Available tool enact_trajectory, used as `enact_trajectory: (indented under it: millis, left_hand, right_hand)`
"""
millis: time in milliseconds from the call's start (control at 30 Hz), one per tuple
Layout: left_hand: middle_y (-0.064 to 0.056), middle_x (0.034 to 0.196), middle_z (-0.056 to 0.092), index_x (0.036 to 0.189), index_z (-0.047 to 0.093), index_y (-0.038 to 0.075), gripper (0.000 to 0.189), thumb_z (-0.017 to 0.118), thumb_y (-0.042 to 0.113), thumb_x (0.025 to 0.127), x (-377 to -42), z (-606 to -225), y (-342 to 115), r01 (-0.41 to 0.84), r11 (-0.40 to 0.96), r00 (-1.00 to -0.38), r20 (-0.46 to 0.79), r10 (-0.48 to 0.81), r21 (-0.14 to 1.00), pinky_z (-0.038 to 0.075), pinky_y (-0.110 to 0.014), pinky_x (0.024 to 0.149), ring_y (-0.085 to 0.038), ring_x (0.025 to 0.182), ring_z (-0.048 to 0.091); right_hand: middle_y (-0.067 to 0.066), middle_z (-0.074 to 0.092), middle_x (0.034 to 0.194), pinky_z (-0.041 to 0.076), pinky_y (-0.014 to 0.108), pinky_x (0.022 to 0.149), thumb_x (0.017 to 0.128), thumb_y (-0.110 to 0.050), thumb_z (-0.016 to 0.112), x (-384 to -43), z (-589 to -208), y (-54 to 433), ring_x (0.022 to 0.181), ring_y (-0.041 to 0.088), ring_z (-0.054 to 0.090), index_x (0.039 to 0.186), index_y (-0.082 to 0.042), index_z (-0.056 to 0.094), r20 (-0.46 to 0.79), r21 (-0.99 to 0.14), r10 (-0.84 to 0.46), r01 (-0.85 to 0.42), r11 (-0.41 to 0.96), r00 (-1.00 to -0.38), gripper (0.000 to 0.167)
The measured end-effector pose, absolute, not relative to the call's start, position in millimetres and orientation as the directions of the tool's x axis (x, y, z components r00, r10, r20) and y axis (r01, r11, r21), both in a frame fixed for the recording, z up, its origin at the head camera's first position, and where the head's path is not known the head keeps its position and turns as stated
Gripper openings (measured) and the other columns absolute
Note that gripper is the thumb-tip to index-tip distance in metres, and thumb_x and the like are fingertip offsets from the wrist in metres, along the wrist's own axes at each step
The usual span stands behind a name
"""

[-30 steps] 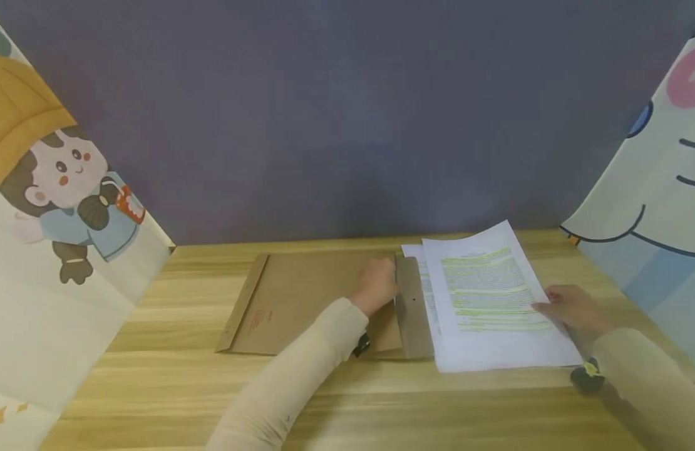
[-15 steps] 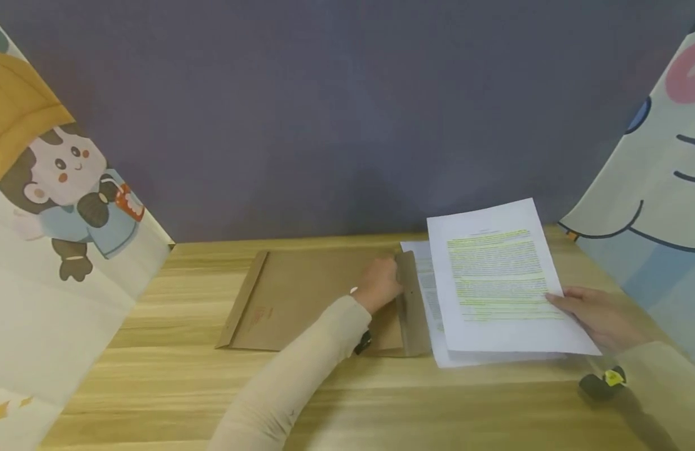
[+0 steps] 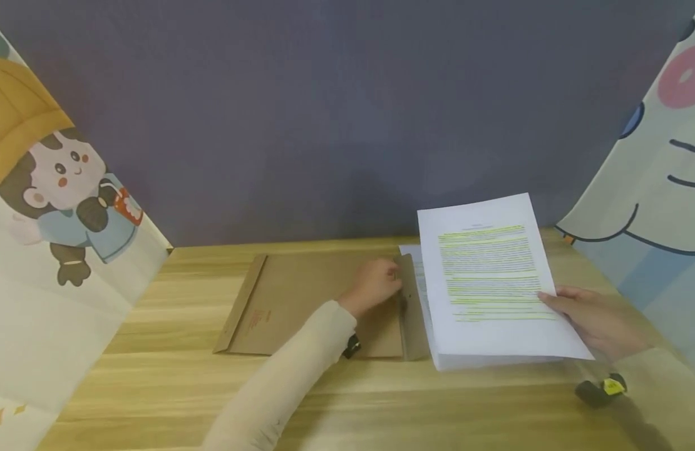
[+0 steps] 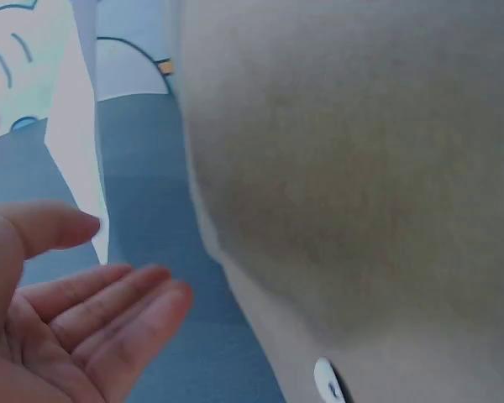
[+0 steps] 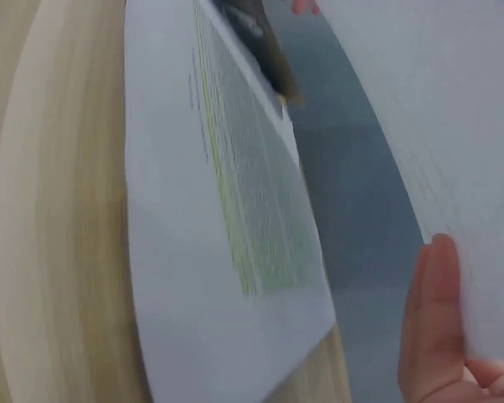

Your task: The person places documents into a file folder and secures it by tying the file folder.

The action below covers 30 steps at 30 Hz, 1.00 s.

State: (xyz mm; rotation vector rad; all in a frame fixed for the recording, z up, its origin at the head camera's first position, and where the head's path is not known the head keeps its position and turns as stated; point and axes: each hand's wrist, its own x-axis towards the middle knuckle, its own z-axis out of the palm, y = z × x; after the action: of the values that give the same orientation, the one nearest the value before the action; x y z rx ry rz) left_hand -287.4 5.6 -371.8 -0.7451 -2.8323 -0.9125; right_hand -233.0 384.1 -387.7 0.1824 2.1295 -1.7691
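A brown kraft envelope (image 3: 302,300) lies flat on the table, its flap (image 3: 413,313) unfolded to the right. Above the envelope's right end, next to the flap, is my left hand (image 3: 375,285). In the left wrist view its thumb and loosely bent fingers (image 4: 122,327) stand apart, with no envelope or paper between them; a white button (image 4: 326,379) shows on the brown surface. My right hand (image 3: 595,316) pinches a printed sheet (image 3: 488,263) with yellow highlighting by its right edge, raised and tilted. Beneath it another highlighted sheet (image 5: 172,210) lies on the table, partly under the flap.
The wood-grain table (image 3: 156,376) meets a dark grey panel (image 3: 347,125) at the back. Cartoon-printed side walls (image 3: 71,188) stand left and right. A dark wrist device with a yellow mark (image 3: 601,388) is on the right wrist.
The right hand has raised its sheet off the paper below, moved it right and then slightly back left. The left hand stays near the envelope's flap, shifting only slightly.
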Motion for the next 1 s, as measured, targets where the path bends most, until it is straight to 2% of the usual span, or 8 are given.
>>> enact_trajectory:
  millis: [100, 200, 333, 467, 533, 700, 833, 1000]
  left_hand:
    - [-0.016, 0.106, 0.068, 0.110, 0.064, -0.004, 0.027, 0.060, 0.008, 0.087, -282, -373, -6, 0.485, 0.594, -0.865, 0.253, 0.433, 0.642, 0.052, -0.031, 0.083, -0.024, 0.094, 0.065]
    - [-0.020, 0.108, 0.066, 0.112, 0.062, -0.007, 0.027, 0.058, 0.004, 0.087, -274, -373, -19, 0.452, 0.496, -0.877, 0.266, 0.401, 0.741, 0.050, -0.033, 0.087, -0.028, 0.098, 0.064]
    - [-0.022, 0.110, 0.064, 0.114, 0.061, -0.007, 0.028, 0.055, 0.004, 0.089, -263, -373, -32, 0.318, 0.382, -0.932, 0.212, 0.295, 0.868, 0.050, -0.038, 0.086, -0.032, 0.099, 0.061]
    - [-0.024, 0.114, 0.058, 0.120, 0.054, -0.008, 0.033, 0.052, 0.010, 0.092, -256, -374, -38, 0.111, 0.188, -0.978, 0.073, 0.194, 0.976, 0.050, -0.045, 0.084, -0.036, 0.099, 0.057]
    - [-0.023, 0.113, 0.058, 0.122, 0.050, -0.009, 0.036, 0.052, 0.012, 0.092, -256, -378, -40, 0.011, 0.074, -0.986, -0.002, 0.168, 0.997, 0.051, -0.046, 0.084, -0.036, 0.098, 0.057]
    - [-0.007, 0.090, 0.060, 0.112, 0.051, -0.006, 0.028, 0.054, 0.010, 0.089, -257, -384, -44, -0.153, -0.107, -0.980, -0.137, 0.143, 0.982, 0.053, -0.030, 0.066, -0.018, 0.077, 0.059]
    - [-0.001, 0.079, 0.058, 0.099, 0.052, 0.000, 0.014, 0.053, 0.008, 0.087, -254, -386, -47, -0.194, -0.151, -0.972, -0.169, 0.166, 0.969, 0.045, -0.022, 0.059, -0.010, 0.067, 0.054]
    - [0.000, 0.083, 0.061, 0.098, 0.054, -0.001, 0.013, 0.053, 0.002, 0.085, -250, -389, -52, -0.162, -0.192, -0.977, -0.131, 0.166, 0.968, 0.047, -0.023, 0.062, -0.010, 0.070, 0.058]
  right_hand:
    - [-0.008, 0.068, 0.094, 0.055, 0.039, 0.071, 0.094, -0.032, 0.057, -232, -386, 372, 0.085, 0.018, 0.067, 0.113, -0.020, 0.048, -0.358, -0.929, -0.145, 0.337, 0.154, -0.922, 0.025]
    - [-0.006, 0.069, 0.095, 0.055, 0.039, 0.071, 0.094, -0.030, 0.057, -230, -383, 359, 0.085, 0.019, 0.067, 0.114, -0.016, 0.049, -0.331, -0.941, -0.164, 0.312, 0.133, -0.929, 0.026]
    - [-0.006, 0.068, 0.094, 0.055, 0.038, 0.070, 0.094, -0.028, 0.057, -230, -380, 339, 0.084, 0.017, 0.067, 0.124, -0.005, 0.045, -0.297, -0.951, -0.171, 0.275, 0.140, -0.940, 0.039]
    - [-0.008, 0.067, 0.092, 0.055, 0.034, 0.069, 0.093, -0.028, 0.058, -233, -381, 317, 0.082, 0.015, 0.066, 0.133, 0.007, 0.038, -0.255, -0.959, -0.161, 0.228, 0.169, -0.954, 0.056]
    - [-0.009, 0.067, 0.089, 0.055, 0.032, 0.069, 0.093, -0.028, 0.059, -234, -382, 307, 0.080, 0.013, 0.066, 0.130, 0.008, 0.040, -0.247, -0.960, -0.152, 0.220, 0.174, -0.957, 0.055]
    - [-0.006, 0.069, 0.090, 0.055, 0.033, 0.068, 0.093, -0.023, 0.059, -234, -384, 290, 0.081, 0.015, 0.067, 0.119, 0.001, 0.051, -0.230, -0.971, -0.205, 0.211, 0.109, -0.951, 0.036]
    - [-0.003, 0.070, 0.092, 0.056, 0.035, 0.068, 0.093, -0.021, 0.059, -234, -383, 279, 0.081, 0.018, 0.068, 0.114, -0.001, 0.054, -0.193, -0.981, -0.254, 0.182, 0.067, -0.948, 0.029]
    - [-0.002, 0.070, 0.091, 0.056, 0.035, 0.066, 0.094, -0.018, 0.057, -234, -384, 271, 0.080, 0.018, 0.068, 0.106, -0.008, 0.060, -0.185, -0.982, -0.282, 0.186, 0.023, -0.941, 0.016]
